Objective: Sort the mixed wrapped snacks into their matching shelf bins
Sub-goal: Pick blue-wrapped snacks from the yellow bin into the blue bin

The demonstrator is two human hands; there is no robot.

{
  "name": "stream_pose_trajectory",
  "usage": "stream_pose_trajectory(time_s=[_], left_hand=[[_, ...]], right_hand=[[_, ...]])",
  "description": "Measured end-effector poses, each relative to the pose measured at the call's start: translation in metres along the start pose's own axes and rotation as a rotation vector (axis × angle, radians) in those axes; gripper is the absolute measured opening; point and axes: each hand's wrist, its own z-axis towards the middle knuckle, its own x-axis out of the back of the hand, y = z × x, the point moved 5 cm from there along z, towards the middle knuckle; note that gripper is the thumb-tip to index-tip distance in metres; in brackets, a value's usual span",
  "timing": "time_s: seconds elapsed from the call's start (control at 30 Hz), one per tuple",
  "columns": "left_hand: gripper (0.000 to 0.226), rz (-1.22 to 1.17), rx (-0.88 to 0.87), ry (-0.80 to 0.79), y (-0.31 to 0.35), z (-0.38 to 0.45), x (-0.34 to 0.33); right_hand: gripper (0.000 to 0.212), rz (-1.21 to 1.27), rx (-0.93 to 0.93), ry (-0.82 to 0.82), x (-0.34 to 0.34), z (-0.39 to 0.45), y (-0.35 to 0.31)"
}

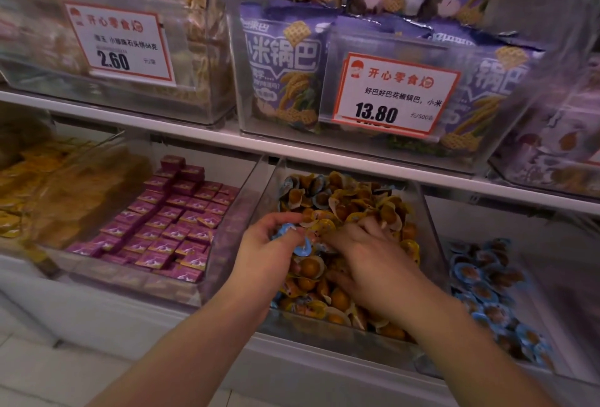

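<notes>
Shelf bins surround me; my left hand (269,244) grips blue snacks (300,246) picked from the yellow bin (433,211), right fingers (367,228) spread digging; blue strays remain.

Both hands (324,250) in middle bin (269,185)

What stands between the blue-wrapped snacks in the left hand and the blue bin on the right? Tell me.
The right hand and its forearm lie across the way, over the yellow-snack bin. Its clear side wall also separates the blue-wrapped snacks, held by the left hand, from the blue-snack bin.
</notes>
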Motion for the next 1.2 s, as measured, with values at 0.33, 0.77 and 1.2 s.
stream_pose_trajectory(time_s=[0.33, 0.77, 1.2], left_hand=[[0.021, -0.039, 0.011, -0.057, -0.001, -0.002, 0.002], [0.021, 0.016, -0.106, -0.018, 0.007, -0.002, 0.000], [0.047, 0.754, -0.892, -0.292, 0.021, -0.052, -0.085]], right_hand=[[0.034, 0.190, -0.008, 0.084, -0.008, 0.013, -0.004], [0.026, 0.917, -0.284, 0.327, 0.022, -0.011, 0.009], [0.034, 2.451, -0.435, 0.213, 0.038, -0.062, -0.011]])
